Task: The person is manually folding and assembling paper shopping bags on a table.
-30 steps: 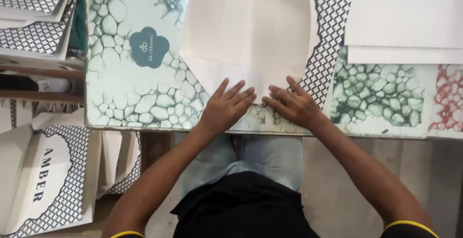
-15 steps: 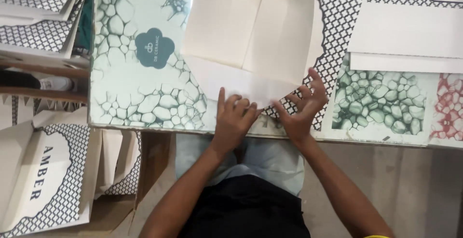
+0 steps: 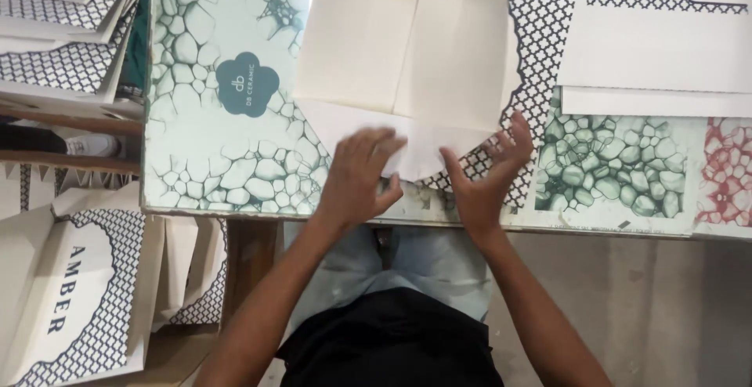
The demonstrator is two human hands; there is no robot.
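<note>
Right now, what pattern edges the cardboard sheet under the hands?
A black-and-white lattice border, clearest in the head view.

Lying flat on the table [image 3: 196, 81], toward twelve o'clock: the paper bag [image 3: 407, 50]. Resting on the bag's near edge, side by side: the left hand [image 3: 356, 179] at eleven o'clock, the right hand [image 3: 482, 179] at one o'clock. Lying at two o'clock, overlapping on the table: a spread of sheets [image 3: 658, 58]. Piling up at ten o'clock, beyond the table's edge: a stack of bags [image 3: 63, 19]. Leaning at eight o'clock, below the table: more bags [image 3: 70, 301].
</note>
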